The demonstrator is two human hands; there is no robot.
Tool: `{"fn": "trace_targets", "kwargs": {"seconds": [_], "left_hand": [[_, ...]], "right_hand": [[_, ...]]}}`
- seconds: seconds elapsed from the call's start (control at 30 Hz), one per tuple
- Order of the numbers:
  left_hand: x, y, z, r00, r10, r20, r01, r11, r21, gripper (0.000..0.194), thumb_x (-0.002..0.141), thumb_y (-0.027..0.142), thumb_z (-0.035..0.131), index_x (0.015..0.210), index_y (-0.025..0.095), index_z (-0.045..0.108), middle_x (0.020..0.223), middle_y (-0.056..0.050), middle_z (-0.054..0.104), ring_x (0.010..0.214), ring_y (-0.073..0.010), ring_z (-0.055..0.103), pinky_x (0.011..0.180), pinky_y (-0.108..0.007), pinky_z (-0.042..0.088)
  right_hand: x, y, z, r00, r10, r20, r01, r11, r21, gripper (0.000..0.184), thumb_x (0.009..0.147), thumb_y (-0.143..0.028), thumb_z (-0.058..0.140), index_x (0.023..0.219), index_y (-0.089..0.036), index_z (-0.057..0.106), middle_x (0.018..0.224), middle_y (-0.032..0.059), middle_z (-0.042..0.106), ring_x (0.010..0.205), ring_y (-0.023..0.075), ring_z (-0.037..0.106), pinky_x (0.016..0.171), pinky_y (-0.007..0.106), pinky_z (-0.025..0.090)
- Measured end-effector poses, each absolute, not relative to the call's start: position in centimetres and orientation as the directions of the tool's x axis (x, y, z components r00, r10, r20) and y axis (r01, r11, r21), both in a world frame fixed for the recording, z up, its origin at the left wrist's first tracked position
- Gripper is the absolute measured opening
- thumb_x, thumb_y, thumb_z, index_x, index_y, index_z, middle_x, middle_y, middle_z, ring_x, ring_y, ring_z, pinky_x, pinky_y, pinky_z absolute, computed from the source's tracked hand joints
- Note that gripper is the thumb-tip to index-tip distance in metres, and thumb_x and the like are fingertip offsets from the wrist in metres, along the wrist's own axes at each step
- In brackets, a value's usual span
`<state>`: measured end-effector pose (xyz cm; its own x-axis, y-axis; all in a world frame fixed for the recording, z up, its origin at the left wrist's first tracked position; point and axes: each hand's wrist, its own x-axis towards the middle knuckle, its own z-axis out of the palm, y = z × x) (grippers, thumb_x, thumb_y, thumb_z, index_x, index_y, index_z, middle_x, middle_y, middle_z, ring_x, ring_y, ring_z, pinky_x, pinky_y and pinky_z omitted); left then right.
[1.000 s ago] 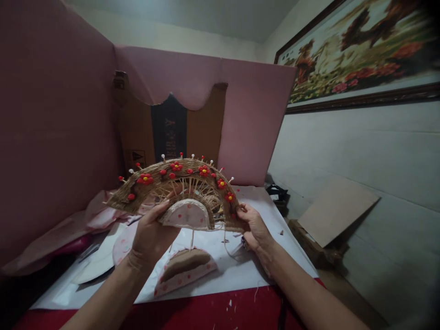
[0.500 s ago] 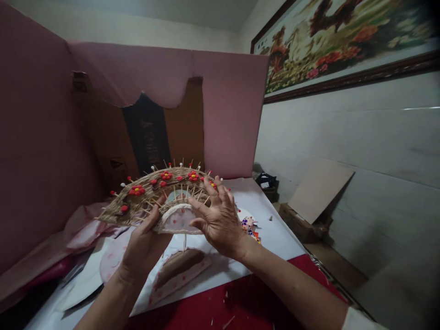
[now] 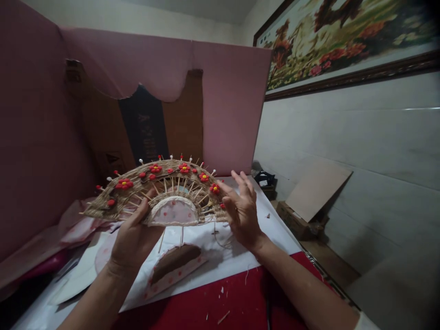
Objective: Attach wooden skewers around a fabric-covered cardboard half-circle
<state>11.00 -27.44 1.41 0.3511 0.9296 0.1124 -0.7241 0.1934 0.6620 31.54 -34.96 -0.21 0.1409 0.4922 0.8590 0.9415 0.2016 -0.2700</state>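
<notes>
A half-round woven twine fan (image 3: 140, 176) is raised above the table, with red flowers along its band and red and white bead tips on its outer edge. Thin sticks radiate from a dotted half-circle centre (image 3: 175, 213). My left hand (image 3: 132, 236) grips the fan at its lower middle, thumb in front and the other fingers mostly hidden behind. By the fan's right end is my right hand (image 3: 242, 211), fingers stretched and apart; whether they touch the band I cannot tell. Below lies a half-round piece (image 3: 177, 266), brown inside with a dotted cloth edge.
White paper (image 3: 275, 233) covers part of a red tabletop (image 3: 192, 302) strewn with small scraps. Crumpled pink cloth (image 3: 74, 224) and a white curved piece (image 3: 79, 275) lie at left. Pink boards (image 3: 233, 110) stand behind. A brown board (image 3: 318, 190) leans on a box at right.
My right hand gripped the fan's right end, crossed over its front with fingers spread, then drew back to the right. My left hand keeps its grip. The view has turned rightward.
</notes>
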Motion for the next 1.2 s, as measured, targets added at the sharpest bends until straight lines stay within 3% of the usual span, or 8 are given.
{"fn": "trace_targets", "kwargs": {"seconds": [0.3, 0.47, 0.63, 0.77, 0.87, 0.97, 1.07, 1.2], "left_hand": [[10.9, -27.4, 2.2, 0.314, 0.946, 0.088, -0.741, 0.186, 0.646, 0.035, 0.090, 0.021, 0.036, 0.117, 0.023, 0.058, 0.113, -0.008, 0.065, 0.105, -0.0239, 0.059, 0.094, -0.046, 0.046], [10.6, -27.3, 2.1, 0.272, 0.958, 0.087, -0.754, 0.156, 0.638, 0.034, 0.090, 0.022, 0.038, 0.116, 0.022, 0.059, 0.114, -0.008, 0.065, 0.106, -0.0246, 0.059, 0.093, -0.046, 0.047], [10.3, -26.9, 2.1, 0.284, 0.946, 0.156, -0.772, 0.129, 0.623, 0.034, 0.090, 0.020, 0.038, 0.116, 0.021, 0.059, 0.113, -0.009, 0.065, 0.106, -0.0249, 0.059, 0.090, -0.042, 0.049], [9.2, -26.3, 2.5, 0.244, 0.961, 0.128, -0.798, 0.124, 0.590, 0.033, 0.090, 0.023, 0.039, 0.115, 0.024, 0.060, 0.115, -0.008, 0.065, 0.107, -0.0242, 0.059, 0.089, -0.039, 0.050], [8.7, -25.9, 2.5, 0.263, 0.952, 0.160, -0.822, 0.134, 0.554, 0.034, 0.090, 0.022, 0.038, 0.117, 0.025, 0.059, 0.115, -0.007, 0.065, 0.106, -0.0235, 0.059, 0.089, -0.039, 0.050], [9.0, -25.9, 1.9, 0.346, 0.922, 0.175, -0.805, 0.197, 0.559, 0.036, 0.090, 0.021, 0.036, 0.120, 0.024, 0.056, 0.117, -0.007, 0.064, 0.106, -0.0238, 0.059, 0.092, -0.042, 0.047], [9.5, -26.2, 1.3, 0.406, 0.895, 0.183, -0.767, 0.225, 0.600, 0.035, 0.089, 0.022, 0.041, 0.122, 0.024, 0.054, 0.118, -0.007, 0.063, 0.109, -0.0239, 0.058, 0.096, -0.044, 0.043], [9.7, -26.3, 0.8, 0.562, 0.808, 0.176, -0.660, 0.310, 0.684, 0.042, 0.086, 0.040, 0.047, 0.124, 0.023, 0.052, 0.123, -0.012, 0.059, 0.117, -0.0292, 0.050, 0.098, -0.051, 0.038]], "right_hand": [[31.0, -34.5, -1.8, 0.011, 0.528, 0.849, 0.941, 0.283, -0.188, 0.046, 0.091, -0.051, 0.028, 0.103, -0.031, 0.068, 0.140, 0.0010, 0.035, 0.133, 0.0291, 0.019, 0.101, 0.051, 0.026], [31.0, -35.0, -1.6, 0.024, 0.453, 0.891, 0.930, 0.317, -0.186, 0.052, 0.093, -0.048, 0.019, 0.108, -0.029, 0.066, 0.141, 0.0019, 0.035, 0.132, 0.0271, 0.023, 0.102, 0.051, 0.025], [30.8, -34.8, -2.2, -0.081, 0.467, 0.881, 0.940, 0.328, -0.088, 0.042, 0.090, -0.050, 0.034, 0.102, -0.028, 0.068, 0.137, 0.0034, 0.040, 0.130, 0.0287, 0.027, 0.099, 0.049, 0.029], [31.1, -34.3, -2.1, 0.100, 0.467, 0.879, 0.898, 0.337, -0.281, 0.041, 0.089, -0.048, 0.039, 0.116, -0.025, 0.059, 0.136, 0.0085, 0.041, 0.127, 0.0276, 0.032, 0.102, 0.049, 0.028], [31.8, -33.6, -1.9, 0.341, 0.599, 0.724, 0.598, 0.456, -0.659, 0.050, 0.080, -0.051, 0.054, 0.118, -0.019, 0.055, 0.124, 0.0128, 0.053, 0.115, 0.0276, 0.047, 0.096, 0.046, 0.036], [32.3, -32.6, -2.3, 0.245, 0.886, 0.395, -0.044, 0.417, -0.908, 0.046, 0.071, -0.046, 0.067, 0.107, -0.019, 0.057, 0.101, 0.0090, 0.066, 0.093, 0.0247, 0.062, 0.082, 0.041, 0.047], [32.9, -31.8, -2.8, 0.176, 0.960, 0.218, -0.417, 0.273, -0.867, 0.036, 0.063, -0.031, 0.076, 0.092, -0.019, 0.059, 0.084, 0.0034, 0.070, 0.075, 0.0204, 0.066, 0.070, 0.035, 0.052], [36.2, -31.2, -2.0, 0.420, 0.884, 0.205, -0.482, 0.409, -0.775, 0.032, 0.054, -0.016, 0.078, 0.079, -0.021, 0.058, 0.072, -0.0048, 0.069, 0.065, 0.0142, 0.065, 0.062, 0.028, 0.053]]}}
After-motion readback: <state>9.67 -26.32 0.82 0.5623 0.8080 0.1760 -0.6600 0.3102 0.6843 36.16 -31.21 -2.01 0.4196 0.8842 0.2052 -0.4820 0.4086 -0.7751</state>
